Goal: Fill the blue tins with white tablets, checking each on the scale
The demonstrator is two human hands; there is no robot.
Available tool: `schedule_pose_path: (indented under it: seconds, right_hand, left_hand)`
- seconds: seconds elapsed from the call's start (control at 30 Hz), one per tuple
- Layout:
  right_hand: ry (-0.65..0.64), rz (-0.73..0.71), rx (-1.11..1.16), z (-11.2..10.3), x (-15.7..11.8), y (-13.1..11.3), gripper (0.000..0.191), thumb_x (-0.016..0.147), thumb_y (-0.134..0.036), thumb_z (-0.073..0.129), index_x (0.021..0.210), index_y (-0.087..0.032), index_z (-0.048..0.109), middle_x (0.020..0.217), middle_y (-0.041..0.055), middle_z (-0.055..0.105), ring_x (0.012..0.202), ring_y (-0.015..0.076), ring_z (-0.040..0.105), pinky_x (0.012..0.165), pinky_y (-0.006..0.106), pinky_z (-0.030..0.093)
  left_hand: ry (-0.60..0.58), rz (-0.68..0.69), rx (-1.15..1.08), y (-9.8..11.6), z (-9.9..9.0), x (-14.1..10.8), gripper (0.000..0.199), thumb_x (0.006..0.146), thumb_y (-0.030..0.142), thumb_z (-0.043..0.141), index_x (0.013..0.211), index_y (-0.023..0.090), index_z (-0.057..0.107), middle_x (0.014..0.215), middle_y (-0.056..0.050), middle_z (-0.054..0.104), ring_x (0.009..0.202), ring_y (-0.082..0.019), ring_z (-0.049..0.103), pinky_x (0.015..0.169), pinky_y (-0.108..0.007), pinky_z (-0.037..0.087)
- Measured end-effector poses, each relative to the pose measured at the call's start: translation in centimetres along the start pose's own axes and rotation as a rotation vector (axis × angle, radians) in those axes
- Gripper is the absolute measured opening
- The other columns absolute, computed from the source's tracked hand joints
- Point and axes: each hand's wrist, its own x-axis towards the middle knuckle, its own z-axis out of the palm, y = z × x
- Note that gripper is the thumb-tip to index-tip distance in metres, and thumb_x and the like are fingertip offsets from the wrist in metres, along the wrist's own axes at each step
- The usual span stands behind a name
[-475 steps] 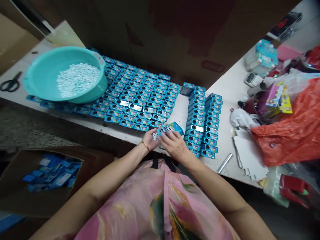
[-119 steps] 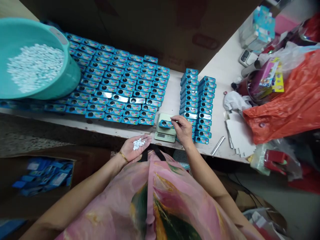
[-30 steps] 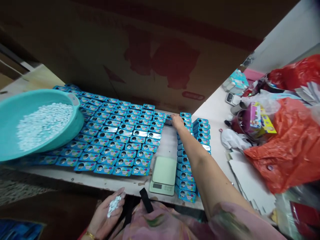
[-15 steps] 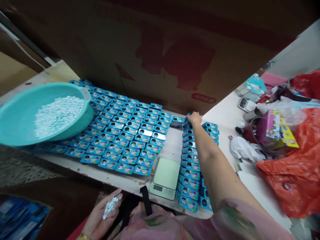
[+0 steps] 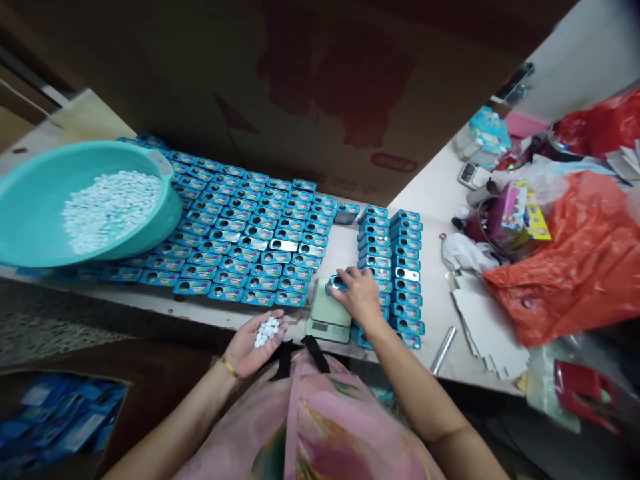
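Note:
My left hand point(image 5: 245, 348) is palm up at the table's front edge, its fingers slightly curled around a small pile of white mints point(image 5: 267, 331). Over the kitchen scale point(image 5: 330, 317), my right hand point(image 5: 363, 297) grips a small blue tin point(image 5: 338, 283) with a round opening in its top. Whether that tin touches the weighing plate I cannot tell. Left of the scale, a large block of similar blue tins point(image 5: 250, 243) stands in tight rows; some show white inside their openings. Two more columns of tins point(image 5: 406, 287) stand to the right, partly behind my right forearm.
A turquoise basin point(image 5: 173, 207) of white mints overlaps the left tins. A big cardboard box point(image 5: 320, 87) walls off the back. On the right lie a red plastic bag point(image 5: 535, 273), cardboard pieces point(image 5: 487, 327) and a metal tube point(image 5: 444, 350). An open carton of blue tins point(image 5: 65, 417) sits lower left.
My right hand has come back from the far end of the right-hand columns to the scale, now with a tin in it. My left hand has moved up and right with the mints.

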Motion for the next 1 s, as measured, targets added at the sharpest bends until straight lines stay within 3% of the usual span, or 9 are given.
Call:
schedule_pose_path:
  seconds: [0.1, 0.23, 0.33, 0.4, 0.5, 0.57, 0.73, 1.0]
  right_hand:
    - [-0.061, 0.11, 0.005, 2.8, -1.8, -1.5, 0.044, 0.079, -0.051, 0.048, 0.113, -0.025, 0.054, 0.1, 0.0087, 0.056, 0.089, 0.0238, 0.046, 0.075, 0.035, 0.036]
    - [-0.027, 0.151, 0.046, 2.4, -3.5, -1.9, 0.05, 0.08, -0.05, 0.048, 0.121, -0.022, 0.048, 0.114, 0.012, 0.051, 0.096, 0.0254, 0.044, 0.078, 0.038, 0.037]
    - [-0.003, -0.038, 0.189, 0.9, -5.1, -3.9, 0.044, 0.083, -0.043, 0.046, 0.122, -0.022, 0.046, 0.119, 0.0108, 0.048, 0.103, 0.0235, 0.042, 0.085, 0.038, 0.036]
    - [-0.052, -0.229, 0.318, 0.6, -6.1, -6.2, 0.038, 0.085, -0.036, 0.045, 0.12, -0.021, 0.046, 0.115, 0.0087, 0.051, 0.102, 0.02, 0.043, 0.086, 0.034, 0.037]
    - [-0.164, -0.387, 0.41, 1.4, -7.1, -9.2, 0.031, 0.086, -0.024, 0.045, 0.116, -0.018, 0.048, 0.106, 0.0074, 0.053, 0.097, 0.0179, 0.045, 0.081, 0.03, 0.041]
    - [-0.23, -0.417, 0.43, 2.3, -7.3, -10.2, 0.026, 0.085, -0.018, 0.044, 0.11, -0.018, 0.05, 0.101, 0.006, 0.053, 0.094, 0.0173, 0.046, 0.077, 0.027, 0.042]
    - [-0.323, -0.442, 0.46, 3.5, -7.5, -10.2, 0.021, 0.083, -0.014, 0.045, 0.102, -0.02, 0.052, 0.095, 0.0038, 0.052, 0.091, 0.0164, 0.046, 0.071, 0.025, 0.043]
    - [-0.318, -0.42, 0.566, 4.1, -7.9, -9.7, 0.021, 0.08, -0.016, 0.048, 0.098, -0.019, 0.057, 0.089, 0.0038, 0.053, 0.086, 0.016, 0.048, 0.074, 0.026, 0.042]
  left_hand:
    - [-0.052, -0.028, 0.026, 0.0, 1.6, 0.2, 0.018, 0.083, 0.014, 0.043, 0.089, 0.007, 0.059, 0.093, -0.017, 0.066, 0.088, -0.022, 0.063, 0.075, -0.032, 0.052]
    - [-0.11, -0.081, 0.055, -0.6, 2.4, 0.3, 0.021, 0.081, 0.012, 0.044, 0.094, 0.006, 0.059, 0.098, -0.018, 0.065, 0.097, -0.024, 0.059, 0.083, -0.035, 0.049]
    - [-0.149, -0.103, 0.059, -1.3, 2.2, 0.4, 0.024, 0.081, 0.01, 0.042, 0.098, 0.006, 0.058, 0.099, -0.017, 0.064, 0.098, -0.023, 0.059, 0.084, -0.036, 0.048]
    - [-0.124, -0.112, 0.058, -1.9, 1.5, 0.5, 0.022, 0.08, 0.008, 0.041, 0.092, 0.007, 0.059, 0.088, -0.012, 0.067, 0.084, -0.019, 0.063, 0.076, -0.032, 0.051]
    - [-0.028, -0.125, 0.074, -2.6, -0.1, 0.4, 0.022, 0.077, 0.003, 0.037, 0.076, 0.009, 0.059, 0.067, -0.006, 0.065, 0.063, -0.014, 0.063, 0.063, -0.025, 0.053]
    - [-0.012, -0.114, 0.089, -2.9, -1.2, 0.1, 0.024, 0.075, 0.001, 0.036, 0.074, 0.01, 0.058, 0.067, -0.007, 0.064, 0.063, -0.014, 0.063, 0.066, -0.025, 0.052]
    - [-0.062, -0.049, 0.107, -3.5, -2.6, -1.0, 0.026, 0.073, 0.001, 0.038, 0.081, 0.011, 0.06, 0.078, -0.008, 0.066, 0.077, -0.018, 0.063, 0.077, -0.032, 0.051]
    - [-0.112, -0.081, 0.091, -3.9, -2.8, -1.0, 0.029, 0.073, 0.003, 0.038, 0.09, 0.008, 0.061, 0.085, -0.011, 0.067, 0.084, -0.02, 0.063, 0.083, -0.036, 0.049]
